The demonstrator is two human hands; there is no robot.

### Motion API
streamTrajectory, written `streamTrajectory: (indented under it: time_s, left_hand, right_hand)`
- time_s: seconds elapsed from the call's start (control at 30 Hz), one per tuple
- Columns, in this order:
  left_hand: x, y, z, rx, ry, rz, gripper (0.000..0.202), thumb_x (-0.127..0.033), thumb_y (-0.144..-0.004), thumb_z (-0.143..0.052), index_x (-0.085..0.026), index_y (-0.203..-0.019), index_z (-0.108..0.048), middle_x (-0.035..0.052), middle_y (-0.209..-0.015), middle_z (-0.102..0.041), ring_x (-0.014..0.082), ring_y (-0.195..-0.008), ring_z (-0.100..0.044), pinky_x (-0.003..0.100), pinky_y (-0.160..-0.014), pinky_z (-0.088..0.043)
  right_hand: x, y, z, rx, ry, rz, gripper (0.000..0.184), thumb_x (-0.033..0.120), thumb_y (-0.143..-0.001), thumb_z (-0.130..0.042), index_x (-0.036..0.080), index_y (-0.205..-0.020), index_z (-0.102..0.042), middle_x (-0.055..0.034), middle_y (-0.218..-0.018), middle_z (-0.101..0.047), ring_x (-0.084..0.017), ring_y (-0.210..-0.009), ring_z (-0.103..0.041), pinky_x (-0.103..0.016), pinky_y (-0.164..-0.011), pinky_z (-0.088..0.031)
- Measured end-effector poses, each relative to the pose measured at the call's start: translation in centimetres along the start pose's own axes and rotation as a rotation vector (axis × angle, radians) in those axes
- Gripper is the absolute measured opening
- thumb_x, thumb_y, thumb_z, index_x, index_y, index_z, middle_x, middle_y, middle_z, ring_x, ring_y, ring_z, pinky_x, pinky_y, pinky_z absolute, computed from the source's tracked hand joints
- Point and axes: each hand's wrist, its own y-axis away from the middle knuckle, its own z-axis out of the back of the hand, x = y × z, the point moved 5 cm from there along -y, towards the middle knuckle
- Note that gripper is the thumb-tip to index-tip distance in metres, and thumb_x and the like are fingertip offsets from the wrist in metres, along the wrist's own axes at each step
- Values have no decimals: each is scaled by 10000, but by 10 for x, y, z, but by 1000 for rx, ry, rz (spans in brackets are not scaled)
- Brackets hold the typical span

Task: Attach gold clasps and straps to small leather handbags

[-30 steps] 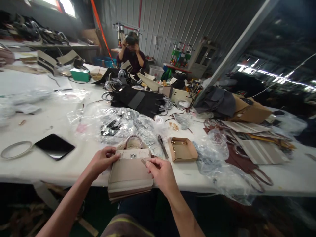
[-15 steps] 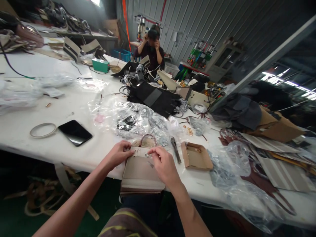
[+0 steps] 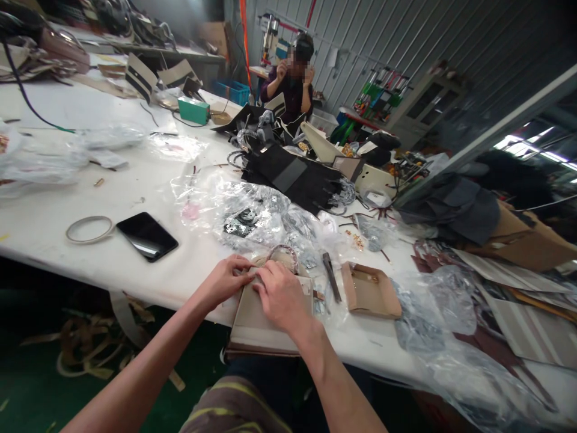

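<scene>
A beige handbag with a darker brown lower edge lies at the table's front edge. Its braided-looking handle points away from me. My left hand is closed on the bag's upper left edge, thumb and fingers pinching there. Beside it, my right hand lies over the bag's top part, its fingertips curled in against the left ones. Whatever is between the right fingertips is hidden. Right of the bag are a dark narrow tool and an open cardboard box with small metal pieces.
Clear plastic bags of metal parts lie beyond the handbag. A phone and a roll of tape are to the left. Black bag pieces are piled farther back. Across the table sits another person with both hands raised.
My right hand has moved left across the bag's top, from a small metal fitting to beside my left hand. The view has shifted slightly, so the scene sits farther right.
</scene>
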Motion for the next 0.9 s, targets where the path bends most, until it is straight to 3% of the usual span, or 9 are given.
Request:
streamTrajectory:
  time_s: [0.17,0.4,0.57,0.63,0.77,0.9]
  left_hand:
    - [3,1,0,14,28,19,490,-585,-844,-842,-233,-1178,-914,107,-1222,-755,293,-1030,-711,356,-849,-566]
    - [7,-4,2,60,-2,37,464,-559,-829,-838,-235,-1149,-925,95,-1196,-724,249,-925,-674,362,-858,-561]
    - [7,-4,1,41,16,27,458,-549,-818,-845,-239,-1147,-927,99,-1213,-744,267,-955,-695,365,-855,-564]
    - [6,-3,1,30,17,26,453,-531,-813,-845,-238,-1150,-926,99,-1212,-754,276,-972,-707,366,-857,-566]
    - [4,-2,2,16,-24,13,420,-481,-806,-833,-249,-1144,-925,89,-1189,-767,288,-1000,-716,369,-877,-565]
    - [7,-3,2,14,-22,24,441,-506,-803,-835,-246,-1148,-923,92,-1196,-766,281,-952,-711,373,-834,-564]
  right_hand:
    - [-4,6,-4,-87,-81,-42,197,133,-1053,-670,206,-1230,-717,-113,-1198,-700,-307,-1150,-649,-456,-1016,-546]
    - [-7,6,-8,-116,-147,-66,160,127,-1045,-682,220,-1161,-742,-92,-1143,-723,-293,-1121,-668,-438,-994,-545]
    - [-8,8,-7,-153,-206,-75,163,128,-1045,-688,208,-1150,-782,-97,-1128,-742,-296,-1111,-684,-439,-1008,-550]
    - [-9,8,-1,-173,-325,-81,196,156,-1080,-654,212,-1182,-812,-96,-1145,-765,-279,-1121,-711,-418,-1019,-565]
    - [-23,8,14,-295,-643,-231,249,248,-1128,-616,254,-1176,-860,-54,-1129,-834,-222,-1057,-786,-336,-957,-608]
    - [-36,11,5,-295,-827,-429,299,300,-1038,-739,269,-1317,-842,-35,-1084,-874,-234,-973,-833,-323,-872,-649]
